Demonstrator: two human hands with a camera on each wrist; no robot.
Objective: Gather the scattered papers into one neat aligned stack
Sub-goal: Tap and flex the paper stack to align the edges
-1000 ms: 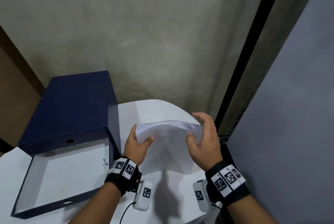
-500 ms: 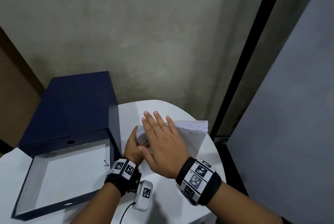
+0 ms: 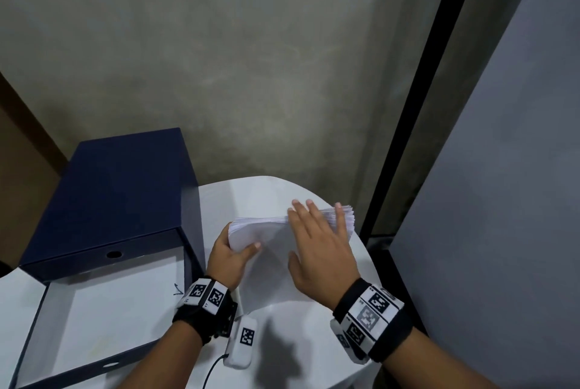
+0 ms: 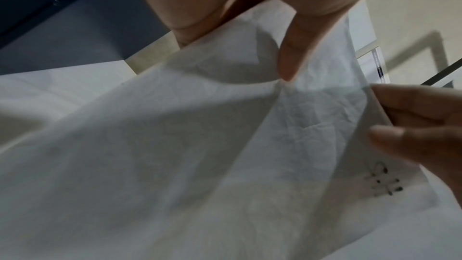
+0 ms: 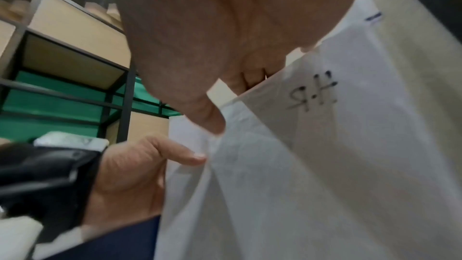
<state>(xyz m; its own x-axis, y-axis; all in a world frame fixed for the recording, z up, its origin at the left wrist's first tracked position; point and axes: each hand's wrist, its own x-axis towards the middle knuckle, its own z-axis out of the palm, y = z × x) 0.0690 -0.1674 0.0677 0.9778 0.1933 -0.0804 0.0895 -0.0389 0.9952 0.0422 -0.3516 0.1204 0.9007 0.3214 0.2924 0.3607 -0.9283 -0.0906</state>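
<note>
Left hand (image 3: 227,258) pinches paper stack (image 3: 270,250); right hand (image 3: 320,250) flat on top — handwritten mark (image 5: 313,91) only in wrist views.

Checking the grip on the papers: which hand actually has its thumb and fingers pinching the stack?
The left hand: it pinches the paper stack's left corner, thumb on top. The right hand only lies flat on the stack, fingers straight.

Lighting: dim, soft, indoor; source unseen. Head view: sharp centre, lines bowing toward 3 o'clock; dark shadow on white table (image 3: 279,338) at 6 o'clock. Left wrist view: motion blur on paper (image 4: 175,165), soft toward 9 o'clock. Right wrist view: blurred throughout, edges stretched.
</note>
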